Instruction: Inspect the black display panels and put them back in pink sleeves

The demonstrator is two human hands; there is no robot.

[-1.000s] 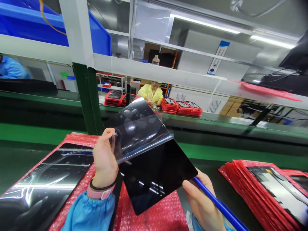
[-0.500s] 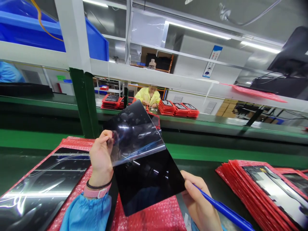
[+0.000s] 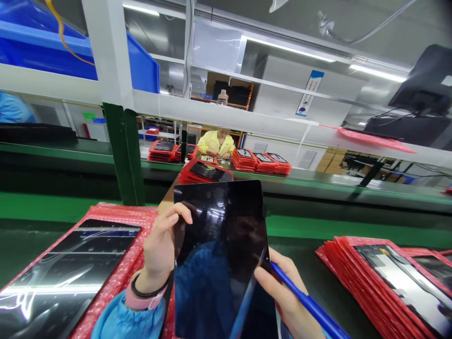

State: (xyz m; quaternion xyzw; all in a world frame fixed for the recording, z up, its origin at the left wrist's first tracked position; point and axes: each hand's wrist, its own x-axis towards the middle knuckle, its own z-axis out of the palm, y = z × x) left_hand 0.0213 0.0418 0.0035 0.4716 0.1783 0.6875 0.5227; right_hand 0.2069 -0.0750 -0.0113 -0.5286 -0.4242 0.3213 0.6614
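I remotely held the black panel (image 3: 221, 256) over the tabletop (image 3: 298, 249), right fingers (image 3: 271, 282) pinching it and a blue pen (image 3: 308, 303), left fingers (image 3: 178, 212) at its edge, grip unclear, a seeming look-over next needing steadiness

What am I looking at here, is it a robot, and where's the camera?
No robot here: a person works bare-handed, filmed by one camera worn on the head, looking forward and down. The right hand holds a glossy black rectangular panel near its right edge, along with a slim blue pen-like stick. The left hand has its fingers over that panel's left edge; how firm its grip is, I can't tell. On the dark green bench, at left, another shiny black panel lies on red bubble wrap; at right sits a stack of flat red packages. Beyond the bench is a person in yellow clothing.
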